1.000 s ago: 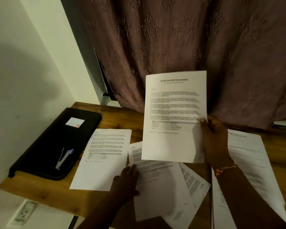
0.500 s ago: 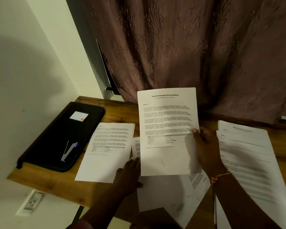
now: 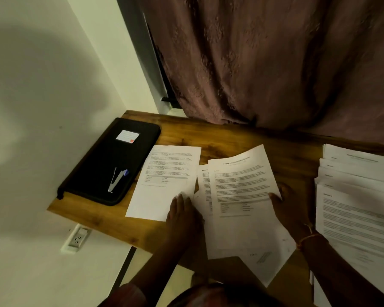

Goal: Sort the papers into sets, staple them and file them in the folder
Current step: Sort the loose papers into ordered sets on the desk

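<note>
My right hand (image 3: 290, 209) pinches the right edge of a printed title sheet (image 3: 242, 187), thumb on top, and holds it low over a loose middle pile of papers (image 3: 248, 244). My left hand (image 3: 182, 216) rests with flat fingers on the lower corner of a single printed sheet (image 3: 164, 180) and the left edge of the middle pile. A fanned stack of papers (image 3: 355, 196) lies at the right. The black zip folder (image 3: 111, 160) lies shut at the left, with a stapler (image 3: 116, 179) on top of it.
The wooden table (image 3: 231, 136) ends at a wall on the left and a brown curtain (image 3: 275, 63) behind. A wall socket (image 3: 77, 239) sits below the table's left front edge. The middle pile overhangs the front edge.
My right hand has lowered the title sheet from upright in front of the curtain down onto the middle pile. My left hand has stayed on the papers.
</note>
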Demonstrator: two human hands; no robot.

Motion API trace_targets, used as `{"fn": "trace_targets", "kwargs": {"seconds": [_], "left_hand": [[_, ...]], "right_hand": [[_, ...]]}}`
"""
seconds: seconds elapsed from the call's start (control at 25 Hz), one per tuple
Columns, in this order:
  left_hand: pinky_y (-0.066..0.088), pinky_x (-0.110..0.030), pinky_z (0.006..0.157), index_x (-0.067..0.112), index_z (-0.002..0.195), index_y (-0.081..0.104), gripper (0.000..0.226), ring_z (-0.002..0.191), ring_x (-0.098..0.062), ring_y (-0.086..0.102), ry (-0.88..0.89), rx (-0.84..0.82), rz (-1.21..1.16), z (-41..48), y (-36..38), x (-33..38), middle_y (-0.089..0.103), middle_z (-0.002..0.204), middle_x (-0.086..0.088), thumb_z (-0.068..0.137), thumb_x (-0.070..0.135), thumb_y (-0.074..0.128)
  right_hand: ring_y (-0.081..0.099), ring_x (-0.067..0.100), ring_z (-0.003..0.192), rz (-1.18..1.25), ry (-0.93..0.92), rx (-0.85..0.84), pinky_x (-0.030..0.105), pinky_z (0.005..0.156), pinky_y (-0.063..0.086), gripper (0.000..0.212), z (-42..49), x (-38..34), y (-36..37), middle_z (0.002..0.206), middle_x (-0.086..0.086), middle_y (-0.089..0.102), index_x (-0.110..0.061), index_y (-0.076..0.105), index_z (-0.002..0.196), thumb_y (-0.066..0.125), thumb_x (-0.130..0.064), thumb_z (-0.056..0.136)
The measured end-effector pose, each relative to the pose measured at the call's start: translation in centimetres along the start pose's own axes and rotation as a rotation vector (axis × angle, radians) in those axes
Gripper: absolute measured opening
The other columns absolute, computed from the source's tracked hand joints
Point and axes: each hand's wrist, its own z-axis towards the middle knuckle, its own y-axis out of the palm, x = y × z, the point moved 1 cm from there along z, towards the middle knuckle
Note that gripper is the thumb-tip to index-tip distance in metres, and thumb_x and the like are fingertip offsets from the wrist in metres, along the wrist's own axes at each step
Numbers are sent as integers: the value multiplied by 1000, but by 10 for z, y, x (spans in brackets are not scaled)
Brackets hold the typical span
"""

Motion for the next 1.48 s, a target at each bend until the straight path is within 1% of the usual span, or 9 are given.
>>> {"fn": "trace_targets", "kwargs": {"seconds": [0.24,0.64,0.84,1.0,1.12,1.2,1.28,1.4,1.48], "left_hand": [[19,-43,124,17,161,13,70,155,-25,8,7,6,31,-3,6,-19,8,169,-3,104,50,38],[26,-34,121,23,150,45,47,146,-19,33,16,140,-191,-10,12,-23,41,157,4,104,37,49],[27,-36,120,23,145,51,44,143,-20,38,-16,170,-284,-12,11,-27,47,152,3,101,21,56],[39,-44,116,17,137,60,35,134,-27,51,-114,331,-464,-16,-2,-20,59,142,-3,102,18,55],[54,-50,100,13,129,67,32,121,-30,62,33,487,-493,-25,-14,-5,66,131,-7,97,17,63],[58,-44,95,11,123,70,32,113,-27,67,225,585,-410,-36,-18,13,70,124,-8,98,27,59],[54,-33,95,11,120,70,36,110,-22,67,440,660,-292,-47,-19,35,71,120,-7,97,33,52],[51,-29,98,11,116,71,30,112,-19,65,713,677,-162,-53,-11,57,70,121,-6,96,27,58],[52,-30,98,13,111,74,26,111,-18,66,826,653,-60,-52,0,63,71,121,-5,91,26,65]], "right_hand": [[59,41,116,-97,-23,-14,52,94,50,49,-15,-5,12,126,19,62,-7,55,134,72,-14,89],[55,44,121,-195,-24,-28,58,93,51,60,-16,0,13,132,18,56,-12,47,141,74,-17,88],[53,45,124,-238,-16,-13,64,92,52,71,-16,6,15,137,19,51,-17,37,148,74,-20,88],[50,47,125,-339,57,-34,63,94,51,63,-18,0,16,139,23,46,-12,43,144,72,-17,89],[46,46,127,-468,13,-56,62,95,50,51,-18,1,17,137,21,46,-12,54,134,70,-32,89],[47,40,128,-482,-77,-21,56,98,50,48,-22,-7,18,134,16,54,-17,62,126,58,-50,91],[58,25,118,-168,-94,-81,44,96,51,46,-31,-37,16,123,3,65,-26,67,120,45,-58,95],[68,13,108,454,121,-323,37,92,54,41,-37,-76,17,117,-9,71,-34,65,123,43,-57,97],[69,16,107,523,127,-305,42,85,59,30,-34,-79,18,118,-8,71,-34,62,127,55,-42,99]]}}
